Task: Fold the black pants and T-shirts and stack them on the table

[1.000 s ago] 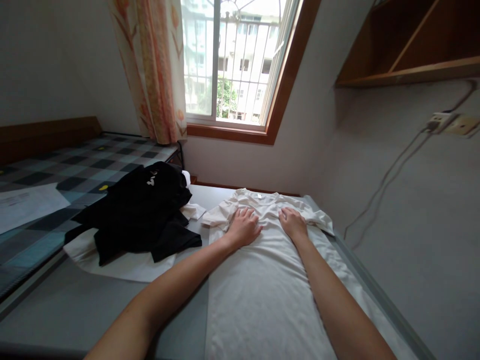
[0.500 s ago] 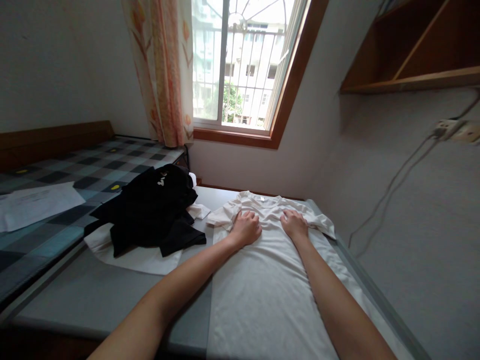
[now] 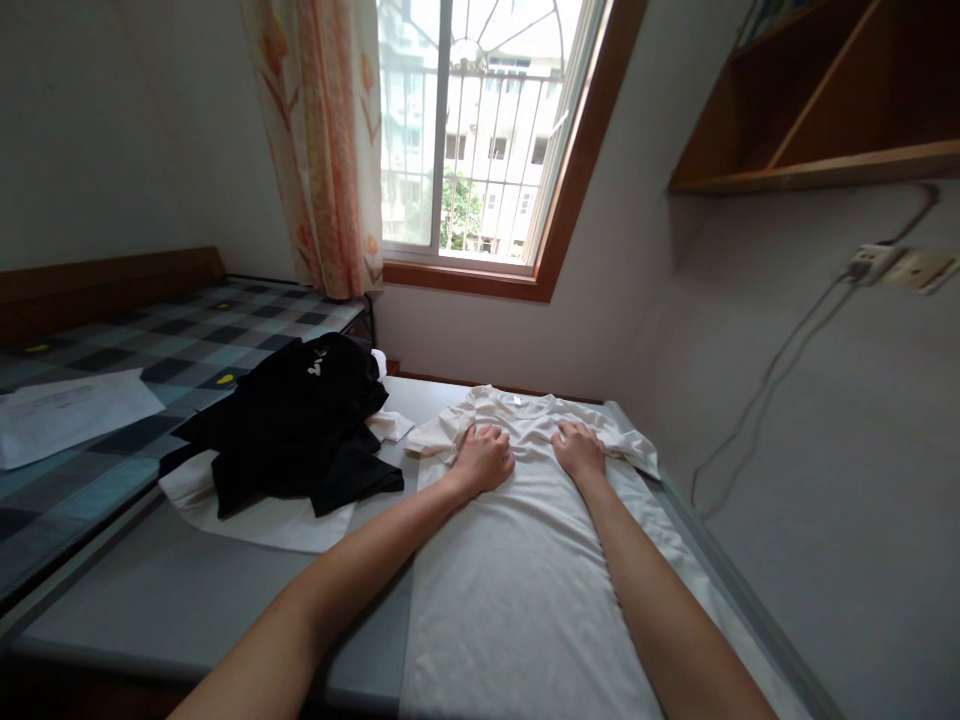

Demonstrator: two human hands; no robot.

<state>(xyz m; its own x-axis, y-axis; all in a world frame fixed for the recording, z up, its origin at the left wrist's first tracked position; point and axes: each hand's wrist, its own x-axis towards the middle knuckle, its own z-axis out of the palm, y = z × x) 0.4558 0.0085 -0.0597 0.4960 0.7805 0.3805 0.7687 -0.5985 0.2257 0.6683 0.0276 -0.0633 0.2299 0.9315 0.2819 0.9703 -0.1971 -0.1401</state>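
Observation:
A white T-shirt lies spread flat, its neckline at the far end and its short sleeves out to both sides. My left hand is on the upper chest near the left sleeve, fingers bent and closed on the fabric. Across from it, my right hand has its fingers curled into the cloth near the right shoulder. Creases run through the fabric between both hands. The fingertips are partly hidden from this angle.
Left of the shirt, a black garment pile lies over white cloth on the grey table. Beyond is a checked bed with paper sheets. A wall stands close on the right, with a shelf and a hanging cable.
The whole view has shifted slightly left and down. Both hands keep their places on the white T-shirt, and the garments lie as before.

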